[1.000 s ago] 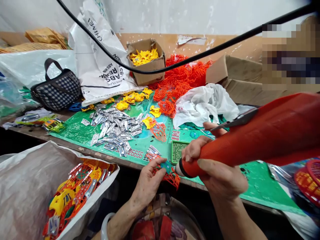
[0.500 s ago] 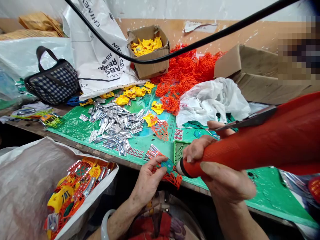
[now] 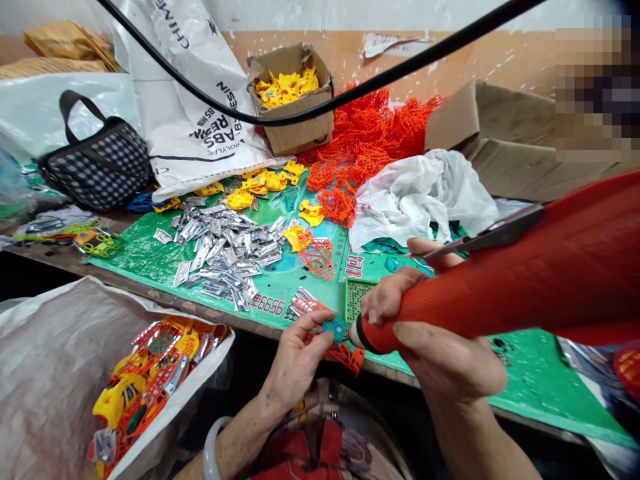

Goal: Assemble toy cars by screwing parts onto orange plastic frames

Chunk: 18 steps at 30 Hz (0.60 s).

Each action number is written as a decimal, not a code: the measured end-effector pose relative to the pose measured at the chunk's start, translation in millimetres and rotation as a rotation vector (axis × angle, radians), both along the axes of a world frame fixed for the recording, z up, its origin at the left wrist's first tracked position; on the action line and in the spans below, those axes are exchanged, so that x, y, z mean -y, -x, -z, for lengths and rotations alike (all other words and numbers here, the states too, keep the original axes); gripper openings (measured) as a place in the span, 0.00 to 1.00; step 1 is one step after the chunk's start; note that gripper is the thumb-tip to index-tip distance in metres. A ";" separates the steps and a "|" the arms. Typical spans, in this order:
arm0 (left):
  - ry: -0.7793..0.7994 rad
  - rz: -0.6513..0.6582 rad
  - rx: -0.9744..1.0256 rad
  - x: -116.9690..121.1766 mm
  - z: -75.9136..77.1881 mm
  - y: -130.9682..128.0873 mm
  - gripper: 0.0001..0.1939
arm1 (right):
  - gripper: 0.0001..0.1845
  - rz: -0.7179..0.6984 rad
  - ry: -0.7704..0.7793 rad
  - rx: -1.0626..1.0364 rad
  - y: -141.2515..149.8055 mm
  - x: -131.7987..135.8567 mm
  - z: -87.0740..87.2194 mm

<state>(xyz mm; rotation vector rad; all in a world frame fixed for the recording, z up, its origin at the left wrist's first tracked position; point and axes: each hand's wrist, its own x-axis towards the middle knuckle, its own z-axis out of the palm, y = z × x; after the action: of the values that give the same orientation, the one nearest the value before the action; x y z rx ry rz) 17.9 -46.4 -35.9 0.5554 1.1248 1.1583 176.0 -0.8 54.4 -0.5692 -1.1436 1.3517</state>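
Note:
My right hand (image 3: 445, 340) wraps round a red power screwdriver (image 3: 480, 287) with a metal lever along its top. Its pale nose touches or nearly touches a small blue-green plastic piece (image 3: 334, 327) on an orange-red lattice frame (image 3: 350, 358). Between thumb and forefinger my left hand (image 3: 305, 347) pinches that piece and frame at the table's front edge. Silver strips (image 3: 304, 300) lie against the frame's far side. Just beyond the screwdriver's nose sits a green perforated tray (image 3: 355, 297), partly hidden by my right hand.
Silver parts (image 3: 225, 250) are heaped mid-table, with yellow car bodies (image 3: 267, 180) behind. Orange-red frames (image 3: 365, 140) pile up beside a box of yellow bodies (image 3: 300, 130). An open white sack (image 3: 55, 380) of assembled pieces stands front left. A black cable (image 3: 280, 121) hangs across the view.
The whole view has shifted slightly, so things sit a little further left. Both hands keep their grips, and the screwdriver's nose stays at the blue-green piece.

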 end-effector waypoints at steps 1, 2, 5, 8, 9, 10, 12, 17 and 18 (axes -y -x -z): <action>-0.003 0.001 0.001 0.0 0.7 0.0 0.17 | 0.21 -0.001 -0.005 -0.002 0.5 0.3 -0.5; -0.006 0.000 0.002 0.0 1.3 -0.1 0.17 | 0.21 -0.001 -0.011 -0.003 1.1 0.4 -0.8; -0.007 -0.007 0.007 0.1 3.0 -0.2 0.18 | 0.21 -0.004 -0.012 0.003 2.2 0.3 -0.3; -0.002 -0.003 0.016 1.2 4.1 -0.4 0.18 | 0.22 -0.012 0.001 0.018 1.6 0.4 1.9; -0.003 -0.002 0.019 1.8 4.6 -0.4 0.19 | 0.22 -0.014 0.003 0.024 1.3 0.4 2.8; -0.005 -0.001 0.022 2.3 5.2 -0.4 0.19 | 0.21 -0.014 0.002 0.029 0.9 0.5 3.6; -0.017 -0.003 0.027 3.0 6.7 -0.2 0.18 | 0.21 -0.010 -0.003 0.039 0.5 0.5 4.9; -0.022 -0.020 0.068 1.8 5.6 -1.1 0.17 | 0.25 -0.007 0.009 0.025 1.8 -0.4 4.9; -0.014 -0.026 0.084 1.1 3.7 -1.8 0.18 | 0.27 -0.004 0.016 0.017 2.2 -0.7 4.2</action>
<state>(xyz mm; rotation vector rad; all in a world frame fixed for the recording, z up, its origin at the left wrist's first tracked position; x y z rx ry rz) 19.6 -47.5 -39.6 0.4995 1.0553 1.2019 173.8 -0.1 50.2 -0.5914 -1.1496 1.3623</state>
